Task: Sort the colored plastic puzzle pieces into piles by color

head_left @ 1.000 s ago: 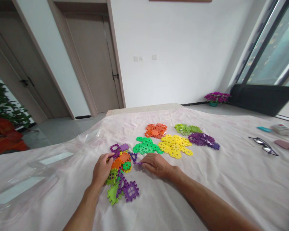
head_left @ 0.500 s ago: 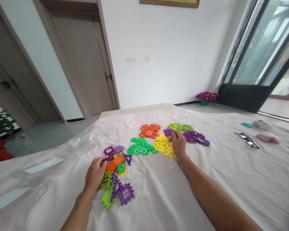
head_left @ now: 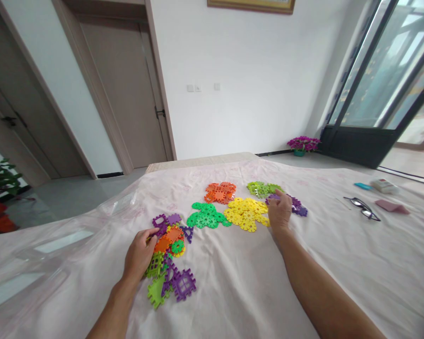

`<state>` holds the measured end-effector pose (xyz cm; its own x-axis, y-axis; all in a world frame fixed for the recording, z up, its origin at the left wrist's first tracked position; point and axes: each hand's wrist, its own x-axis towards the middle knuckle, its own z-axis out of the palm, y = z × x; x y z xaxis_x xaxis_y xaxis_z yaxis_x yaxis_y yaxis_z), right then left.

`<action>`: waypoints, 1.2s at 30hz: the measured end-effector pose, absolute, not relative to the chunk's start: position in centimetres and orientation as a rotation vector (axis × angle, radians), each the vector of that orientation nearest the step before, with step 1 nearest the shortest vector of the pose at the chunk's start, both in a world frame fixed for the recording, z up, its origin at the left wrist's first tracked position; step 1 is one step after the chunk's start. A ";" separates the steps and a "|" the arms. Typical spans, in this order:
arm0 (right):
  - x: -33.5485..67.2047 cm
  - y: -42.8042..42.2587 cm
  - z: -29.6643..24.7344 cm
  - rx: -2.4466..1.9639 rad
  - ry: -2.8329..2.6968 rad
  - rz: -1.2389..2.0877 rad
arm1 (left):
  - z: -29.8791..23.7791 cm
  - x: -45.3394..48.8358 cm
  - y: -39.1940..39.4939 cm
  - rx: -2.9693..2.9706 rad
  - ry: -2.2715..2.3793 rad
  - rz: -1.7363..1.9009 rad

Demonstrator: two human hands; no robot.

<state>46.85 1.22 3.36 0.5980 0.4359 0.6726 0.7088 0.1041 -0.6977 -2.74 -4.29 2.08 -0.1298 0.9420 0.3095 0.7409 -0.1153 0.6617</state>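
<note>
My left hand [head_left: 140,252] rests at the left edge of a mixed pile of plastic building pieces, with a gap between thumb and forefinger. Its fingertips are by a purple frame piece [head_left: 159,220] and an orange square [head_left: 163,244]. Green toothed squares [head_left: 157,289] and a purple window square [head_left: 184,284] lie at the pile's near end. My right hand [head_left: 281,210] is closed over the purple pile [head_left: 294,202], pinching a purple toothed square [head_left: 273,197] that its fingers partly cover. Yellow snowflake discs [head_left: 246,213] lie just left of that hand.
Sorted piles of orange pieces [head_left: 219,192], green discs [head_left: 207,215] and light green pieces [head_left: 263,188] lie on the pale cloth [head_left: 229,292]. Eyeglasses [head_left: 362,208], a pink cloth [head_left: 392,206] and a white packet [head_left: 384,185] are at the right. Clear plastic [head_left: 61,242] lies left.
My right hand has moved right with the purple square, from above the yellow discs to the purple pile. The yellow discs are now more fully visible. My left hand has hardly moved.
</note>
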 end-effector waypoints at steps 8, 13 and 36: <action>34.0 -1.7 5.1 -1.105 -1.838 0.238 | 2.4 -2.6 -4.4 1.907 1.906 1.098; 28.8 -5.3 5.9 -0.834 -2.370 0.428 | 2.3 -2.6 -4.4 1.891 1.903 1.114; 26.0 -7.0 5.0 -0.746 -2.378 0.394 | 2.3 -2.6 -4.4 1.919 1.891 1.104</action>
